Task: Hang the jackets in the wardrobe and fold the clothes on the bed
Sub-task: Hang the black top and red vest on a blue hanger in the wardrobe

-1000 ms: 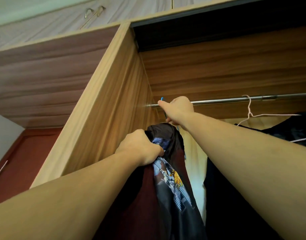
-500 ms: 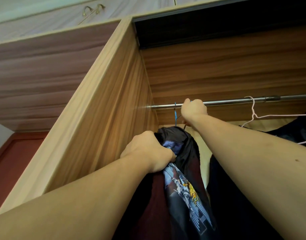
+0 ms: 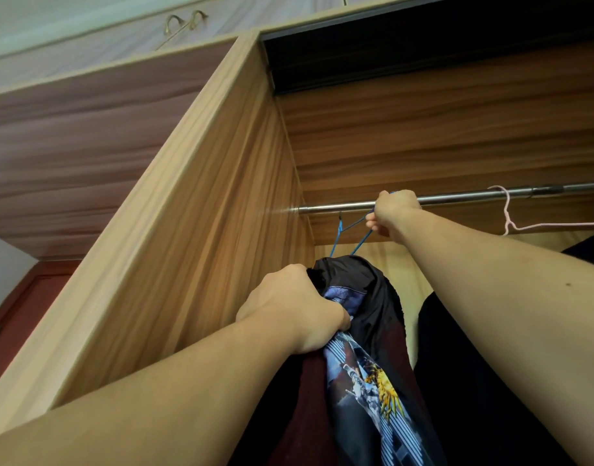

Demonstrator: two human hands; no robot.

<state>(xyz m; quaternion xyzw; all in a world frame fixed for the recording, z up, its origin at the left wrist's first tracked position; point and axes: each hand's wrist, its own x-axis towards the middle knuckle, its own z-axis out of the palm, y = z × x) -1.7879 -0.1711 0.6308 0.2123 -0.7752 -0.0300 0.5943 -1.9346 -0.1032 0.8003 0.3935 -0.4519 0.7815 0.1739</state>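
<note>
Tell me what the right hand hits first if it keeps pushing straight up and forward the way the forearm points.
Most likely the metal rail: the right hand already sits against it, holding the blue hanger. Beyond that is the wardrobe's back panel; depth is unclear.

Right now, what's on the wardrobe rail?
On the rail: a pink hanger hooked over it, and the right hand gripping the blue hanger. That hanger's hook is mostly hidden by the hand.

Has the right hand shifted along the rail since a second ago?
Yes. The right hand, gripping the blue hanger, has slid right along the metal rail, away from the wardrobe side panel and toward the pink hanger.
</note>
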